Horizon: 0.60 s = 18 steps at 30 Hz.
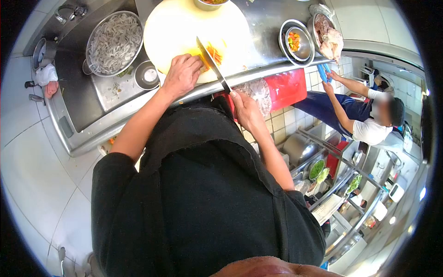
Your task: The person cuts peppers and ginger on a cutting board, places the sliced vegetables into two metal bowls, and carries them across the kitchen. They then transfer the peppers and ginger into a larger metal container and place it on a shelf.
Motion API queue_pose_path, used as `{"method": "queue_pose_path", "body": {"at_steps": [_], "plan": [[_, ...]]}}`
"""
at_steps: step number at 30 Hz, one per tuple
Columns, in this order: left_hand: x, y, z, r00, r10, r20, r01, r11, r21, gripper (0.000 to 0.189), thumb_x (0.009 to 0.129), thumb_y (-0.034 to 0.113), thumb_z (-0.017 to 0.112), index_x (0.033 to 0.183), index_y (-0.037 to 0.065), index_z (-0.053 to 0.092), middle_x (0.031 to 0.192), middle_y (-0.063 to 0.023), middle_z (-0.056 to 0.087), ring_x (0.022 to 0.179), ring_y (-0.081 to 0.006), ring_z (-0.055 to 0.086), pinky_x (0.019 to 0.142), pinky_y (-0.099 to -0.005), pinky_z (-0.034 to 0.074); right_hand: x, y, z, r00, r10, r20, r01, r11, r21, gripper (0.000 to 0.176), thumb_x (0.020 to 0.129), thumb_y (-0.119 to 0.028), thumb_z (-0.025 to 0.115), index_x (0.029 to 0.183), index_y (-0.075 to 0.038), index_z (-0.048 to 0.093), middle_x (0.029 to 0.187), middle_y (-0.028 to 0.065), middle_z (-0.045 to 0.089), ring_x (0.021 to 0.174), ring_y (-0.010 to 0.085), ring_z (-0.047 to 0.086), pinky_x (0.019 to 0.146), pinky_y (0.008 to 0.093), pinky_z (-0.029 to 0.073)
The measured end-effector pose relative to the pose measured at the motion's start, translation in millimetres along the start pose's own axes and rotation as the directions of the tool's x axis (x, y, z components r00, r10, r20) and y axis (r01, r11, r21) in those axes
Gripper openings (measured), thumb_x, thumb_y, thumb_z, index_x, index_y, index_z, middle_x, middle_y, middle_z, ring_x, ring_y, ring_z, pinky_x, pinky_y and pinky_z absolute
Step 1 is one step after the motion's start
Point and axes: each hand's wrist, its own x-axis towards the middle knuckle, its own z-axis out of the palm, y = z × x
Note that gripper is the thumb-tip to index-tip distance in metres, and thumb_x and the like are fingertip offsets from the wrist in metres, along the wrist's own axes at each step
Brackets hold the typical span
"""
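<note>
On the round white cutting board [170,27] lie thin orange strips [216,54]. My left hand [183,74] rests at the near side of the board with bent fingers pressed on an orange piece, mostly hidden under the fingertips. My right hand [247,108] grips the handle of a long knife [210,60]. The blade points away from me over the board, between my left fingers and the strips. A metal bowl [211,4] with cut vegetables stands at the board's far edge.
Left, a sink [83,104] holds a large bowl of pale strips [115,44] and a small metal bowl [146,75]. Right stand nested bowls with diced vegetables [294,41] and a bowl of meat [328,37]. A red container [288,90] is below the counter edge; a person [378,115] stands beyond.
</note>
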Motion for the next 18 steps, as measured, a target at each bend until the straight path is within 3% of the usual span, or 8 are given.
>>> {"method": "queue_pose_path", "body": {"at_steps": [1, 6, 10, 13, 18], "plan": [[0.1, 0.3, -0.8, 1.0, 0.004, -0.009, -0.004, 1.0, -0.007, 0.025, 0.089, 0.015, 0.065, 0.111, 0.005, 0.067, 0.117, -0.0095, 0.064, 0.112, -0.0301, 0.057, 0.101, -0.0452, 0.041, -3.8, 3.8, 1.7, 0.997, -0.067, -0.04, 0.066, 0.998, -0.018, 0.051, 0.108, -0.045, 0.046, 0.131, -0.004, 0.067, 0.115, 0.0291, 0.07, 0.117, 0.0418, 0.067, 0.098, 0.0463, 0.05], [1.4, -1.7, -0.4, 0.999, -0.016, 0.052, 0.018, 0.999, -0.028, 0.027, 0.089, 0.014, 0.063, 0.114, 0.006, 0.067, 0.119, -0.0085, 0.064, 0.114, -0.0289, 0.056, 0.099, -0.0455, 0.04, -4.0, 9.4, 14.3, 0.996, -0.064, -0.062, 0.061, 0.997, -0.044, 0.051, 0.108, -0.045, 0.047, 0.132, -0.004, 0.067, 0.116, 0.0297, 0.07, 0.117, 0.0441, 0.065, 0.099, 0.0465, 0.05], [0.6, -1.1, 0.8, 1.0, -0.024, 0.016, 0.025, 0.999, -0.027, 0.028, 0.088, 0.013, 0.063, 0.115, 0.005, 0.066, 0.119, -0.0094, 0.064, 0.115, -0.0286, 0.056, 0.099, -0.0455, 0.039, 16.0, 7.1, 22.7, 0.993, -0.095, -0.075, 0.092, 0.995, -0.041, 0.051, 0.107, -0.044, 0.047, 0.13, -0.003, 0.068, 0.115, 0.0298, 0.07, 0.117, 0.0438, 0.066, 0.1, 0.0463, 0.05], [-0.4, -7.4, 3.3, 1.0, -0.008, 0.005, 0.009, 0.999, -0.046, 0.028, 0.089, 0.014, 0.063, 0.115, 0.005, 0.066, 0.119, -0.0099, 0.064, 0.115, -0.0286, 0.056, 0.099, -0.0458, 0.039, -3.3, -14.5, 7.1, 1.0, -0.01, -0.012, 0.009, 1.0, -0.023, 0.051, 0.108, -0.044, 0.047, 0.128, -0.002, 0.069, 0.114, 0.0305, 0.07, 0.115, 0.0439, 0.066, 0.099, 0.0465, 0.05], [-1.8, -2.9, 1.7, 1.0, -0.011, -0.014, 0.01, 0.999, -0.051, 0.026, 0.089, 0.014, 0.063, 0.114, 0.004, 0.066, 0.117, -0.0101, 0.064, 0.114, -0.0285, 0.057, 0.099, -0.0456, 0.039, 9.2, 12.9, 34.4, 0.985, -0.122, -0.121, 0.123, 0.992, -0.001, 0.05, 0.108, -0.042, 0.047, 0.127, -0.002, 0.069, 0.113, 0.0302, 0.07, 0.114, 0.0424, 0.067, 0.097, 0.0449, 0.051]]}}
